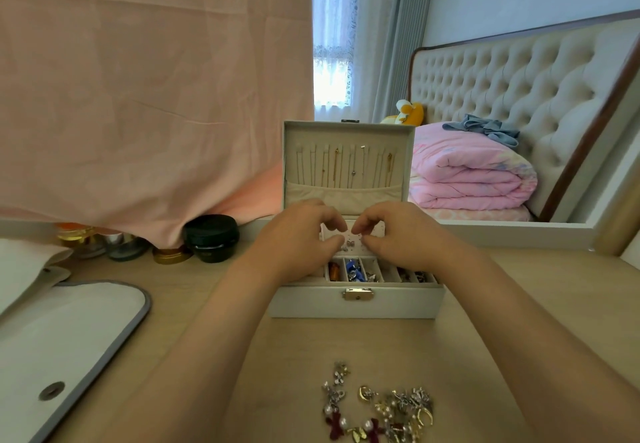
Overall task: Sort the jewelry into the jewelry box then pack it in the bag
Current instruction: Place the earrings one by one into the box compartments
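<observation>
Jewelry pile (379,408) sits loose on the counter (294,356) nearest me, bag (79,325) flat at left. Further out, my hands are over the open jewelry box (356,300) — left hand (301,238) and right hand (401,238) both pinching an earring card (349,243). Necklaces (336,169) hang in the raised lid (346,126).

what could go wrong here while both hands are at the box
The left hand and right hand crowd the small earring panel; a piece could slip into the compartments below. The loose pile lies between the forearms, so an arm pulling back might scatter it.
</observation>
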Motion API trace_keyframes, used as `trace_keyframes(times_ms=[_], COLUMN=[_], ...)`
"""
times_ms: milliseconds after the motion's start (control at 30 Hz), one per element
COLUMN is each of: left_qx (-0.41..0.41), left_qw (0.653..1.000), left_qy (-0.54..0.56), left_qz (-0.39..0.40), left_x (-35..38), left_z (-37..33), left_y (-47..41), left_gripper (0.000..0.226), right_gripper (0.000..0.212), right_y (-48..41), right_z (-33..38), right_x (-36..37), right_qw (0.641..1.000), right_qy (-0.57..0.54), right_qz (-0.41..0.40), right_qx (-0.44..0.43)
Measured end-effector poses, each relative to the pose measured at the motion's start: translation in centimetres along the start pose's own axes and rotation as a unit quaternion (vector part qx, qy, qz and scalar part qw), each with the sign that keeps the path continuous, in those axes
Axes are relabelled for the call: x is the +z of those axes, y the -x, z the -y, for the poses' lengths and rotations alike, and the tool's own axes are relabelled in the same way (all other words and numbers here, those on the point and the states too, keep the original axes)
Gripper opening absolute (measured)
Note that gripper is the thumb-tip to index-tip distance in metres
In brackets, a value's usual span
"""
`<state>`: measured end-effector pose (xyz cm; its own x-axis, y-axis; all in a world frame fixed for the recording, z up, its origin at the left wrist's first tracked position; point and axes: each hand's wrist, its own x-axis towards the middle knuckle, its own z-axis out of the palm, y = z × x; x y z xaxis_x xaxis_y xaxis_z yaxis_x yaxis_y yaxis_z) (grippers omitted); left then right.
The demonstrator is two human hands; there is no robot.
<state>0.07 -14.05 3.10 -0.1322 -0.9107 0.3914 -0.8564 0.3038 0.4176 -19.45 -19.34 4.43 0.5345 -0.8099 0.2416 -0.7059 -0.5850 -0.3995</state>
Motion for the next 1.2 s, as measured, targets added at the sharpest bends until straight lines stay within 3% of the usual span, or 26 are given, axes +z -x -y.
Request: trace_keyframes(times_ms=[300,567,800,1033,1200], left_qx=[0.007,-0.002,-0.007,0.007,0.012], left_qw=[0.999,0.989,0.988,0.982,0.978], left_qy=[0.031,0.048,0.099,0.123,0.134], left_qz=[0.037,0.138,0.116,0.142,0.158], left_x=[-1.3,-0.4,0.4,0.7,0.8], left_z=[-3.6,-3.1,-2.0,-1.5,-1.2], left_y=[4.6,10.7,14.1,14.3,14.3], left_gripper=[0.005,0.01,0.011,0.01,0.015], right_gripper=[0.014,0.016,0.017,0.011,0.008], right_y=[6.3,10.7,11.7,11.4,11.4], right_z=[3.1,4.6,5.0,5.1,4.3], right_x=[-1.0,1.5,3.9,4.4,4.3], right_qw=[0.999,0.993,0.988,0.988,0.993], right_qy=[-0.038,0.013,-0.048,-0.026,-0.005], right_qz=[-0.003,0.111,0.144,0.132,0.104], right_qx=[-0.022,-0.038,-0.034,-0.07,-0.051])
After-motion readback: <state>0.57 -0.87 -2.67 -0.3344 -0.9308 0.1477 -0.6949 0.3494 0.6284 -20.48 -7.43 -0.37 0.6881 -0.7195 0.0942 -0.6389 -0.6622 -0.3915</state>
